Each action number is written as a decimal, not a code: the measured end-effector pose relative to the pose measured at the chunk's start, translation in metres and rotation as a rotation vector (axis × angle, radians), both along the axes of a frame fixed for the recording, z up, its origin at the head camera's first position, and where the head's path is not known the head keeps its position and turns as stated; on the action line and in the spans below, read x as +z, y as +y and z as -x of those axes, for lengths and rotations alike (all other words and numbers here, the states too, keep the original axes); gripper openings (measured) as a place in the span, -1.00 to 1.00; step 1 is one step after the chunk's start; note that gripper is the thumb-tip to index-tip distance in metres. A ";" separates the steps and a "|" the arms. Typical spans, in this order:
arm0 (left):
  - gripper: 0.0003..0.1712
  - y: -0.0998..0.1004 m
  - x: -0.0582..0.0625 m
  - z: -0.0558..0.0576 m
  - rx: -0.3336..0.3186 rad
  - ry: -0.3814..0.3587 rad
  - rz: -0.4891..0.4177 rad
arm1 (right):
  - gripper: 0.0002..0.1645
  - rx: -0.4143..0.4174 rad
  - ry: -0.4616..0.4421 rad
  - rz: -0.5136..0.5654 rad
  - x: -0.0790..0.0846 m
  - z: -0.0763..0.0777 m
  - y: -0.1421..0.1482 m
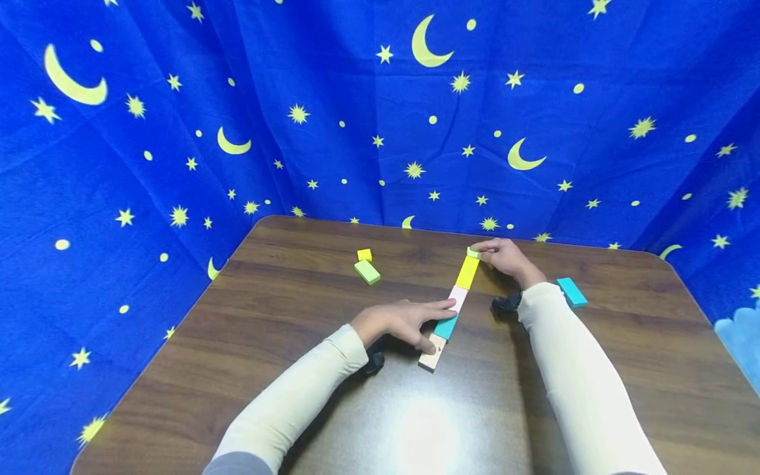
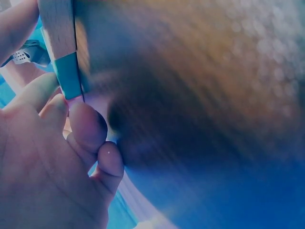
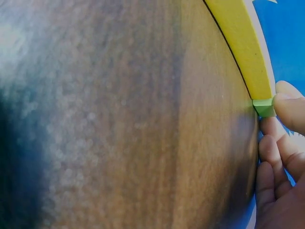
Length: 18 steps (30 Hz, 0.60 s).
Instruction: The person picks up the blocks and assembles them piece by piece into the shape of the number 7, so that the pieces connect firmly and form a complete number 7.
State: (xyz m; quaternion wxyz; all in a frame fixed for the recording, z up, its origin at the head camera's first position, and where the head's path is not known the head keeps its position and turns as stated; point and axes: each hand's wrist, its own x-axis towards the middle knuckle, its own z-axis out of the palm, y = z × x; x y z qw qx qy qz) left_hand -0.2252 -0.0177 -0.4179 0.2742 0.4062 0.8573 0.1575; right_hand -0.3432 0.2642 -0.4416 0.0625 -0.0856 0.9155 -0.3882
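A straight row of blocks runs away across the table: a plain wooden block [image 1: 429,361] nearest, then a teal block [image 1: 446,328], a pale pink block [image 1: 457,294], a yellow block [image 1: 467,272] and a light green block [image 1: 472,252] at the far end. My left hand [image 1: 399,322] lies along the row's left side, fingers extended over the pink and teal blocks, thumb at the wooden one. At the far end my right hand [image 1: 503,256] pinches the green block [image 3: 263,108] against the yellow block's end [image 3: 257,86] between thumb and fingers.
Left of the row lie a small yellow block [image 1: 365,254] and a light green block [image 1: 367,272], close together. A blue block [image 1: 571,292] lies right of my right forearm. A blue curtain [image 1: 356,99] with moons and stars hangs behind the brown wooden table [image 1: 267,297].
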 end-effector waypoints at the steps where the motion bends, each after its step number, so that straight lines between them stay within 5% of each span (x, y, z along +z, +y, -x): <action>1: -0.04 0.001 0.000 0.000 0.000 0.000 0.000 | -0.59 0.002 -0.003 -0.006 0.000 0.000 0.001; 13: -0.03 0.003 0.000 0.002 -0.017 -0.002 0.003 | -0.62 0.032 0.085 -0.069 0.003 -0.004 0.012; 18: -0.03 0.001 0.001 0.002 -0.006 -0.004 0.000 | -0.63 0.099 0.109 -0.136 0.025 -0.016 0.023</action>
